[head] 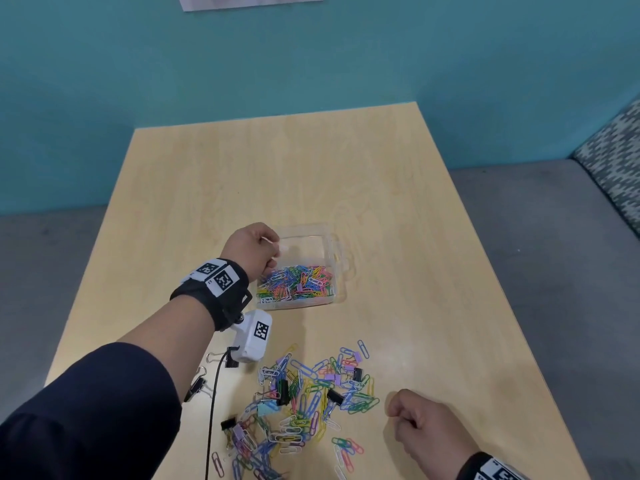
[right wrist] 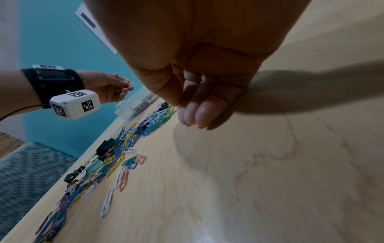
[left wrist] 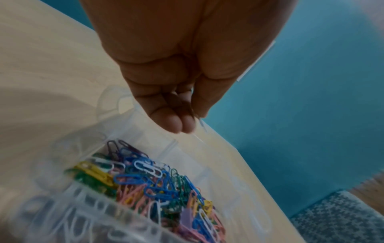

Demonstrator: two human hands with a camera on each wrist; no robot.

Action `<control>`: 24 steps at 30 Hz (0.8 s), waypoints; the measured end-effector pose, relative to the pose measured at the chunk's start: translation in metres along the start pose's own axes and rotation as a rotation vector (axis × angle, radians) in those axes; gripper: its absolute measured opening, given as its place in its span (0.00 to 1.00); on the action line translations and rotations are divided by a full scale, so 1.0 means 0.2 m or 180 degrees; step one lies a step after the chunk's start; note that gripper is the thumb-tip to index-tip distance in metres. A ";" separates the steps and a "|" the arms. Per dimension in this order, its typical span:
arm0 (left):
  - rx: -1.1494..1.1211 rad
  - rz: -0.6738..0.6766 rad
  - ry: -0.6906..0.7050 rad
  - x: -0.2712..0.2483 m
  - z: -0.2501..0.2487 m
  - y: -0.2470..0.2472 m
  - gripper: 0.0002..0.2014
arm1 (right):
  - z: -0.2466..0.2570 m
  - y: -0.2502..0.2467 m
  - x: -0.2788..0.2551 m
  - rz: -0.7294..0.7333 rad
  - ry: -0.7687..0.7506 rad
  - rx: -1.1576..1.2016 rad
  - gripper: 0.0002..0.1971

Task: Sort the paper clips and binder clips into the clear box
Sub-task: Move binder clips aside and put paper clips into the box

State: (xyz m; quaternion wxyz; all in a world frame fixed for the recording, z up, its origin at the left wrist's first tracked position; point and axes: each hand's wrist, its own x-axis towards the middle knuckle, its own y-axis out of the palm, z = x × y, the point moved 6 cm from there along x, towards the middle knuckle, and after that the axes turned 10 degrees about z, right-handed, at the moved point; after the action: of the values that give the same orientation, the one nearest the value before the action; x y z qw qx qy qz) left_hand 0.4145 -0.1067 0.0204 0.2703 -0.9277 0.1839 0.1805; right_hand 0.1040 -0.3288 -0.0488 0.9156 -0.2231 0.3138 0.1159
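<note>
Left hand (head: 254, 247) pinches a pale paper clip (right wrist: 130, 83) over the clear box (head: 337, 252), one compartment well stocked, right hand (head: 420, 422) curled empty, plenty of clips and binder clips (head: 304, 403) left on the desk (head: 346, 168).

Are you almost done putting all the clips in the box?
About halfway. The clear plastic box already holds a heap of coloured paper clips in its near compartment. The left hand pinches a white paper clip over it. A scattered pile of paper clips and black binder clips waits on the wooden table; the right hand holds nothing.
</note>
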 end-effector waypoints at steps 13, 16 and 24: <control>0.4078 0.1247 0.0696 -0.02 -0.02 0.40 0.06 | 0.00 -0.01 0.01 0.0098 0.0117 0.0004 0.08; 0.3944 0.1278 0.0770 -0.02 -0.02 0.39 0.06 | -0.01 -0.01 0.02 0.0092 0.0130 0.0024 0.07; 0.1983 0.0977 0.0383 -0.03 -0.02 0.22 0.07 | 0.01 -0.02 0.02 0.0150 0.0261 0.0509 0.09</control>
State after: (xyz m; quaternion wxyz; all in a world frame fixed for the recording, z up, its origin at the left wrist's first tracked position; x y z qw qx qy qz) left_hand 0.3903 -0.1410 0.0074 0.4987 -0.7712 0.3831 0.0994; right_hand 0.1098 -0.3311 -0.0481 0.9139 -0.1464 0.3644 0.1028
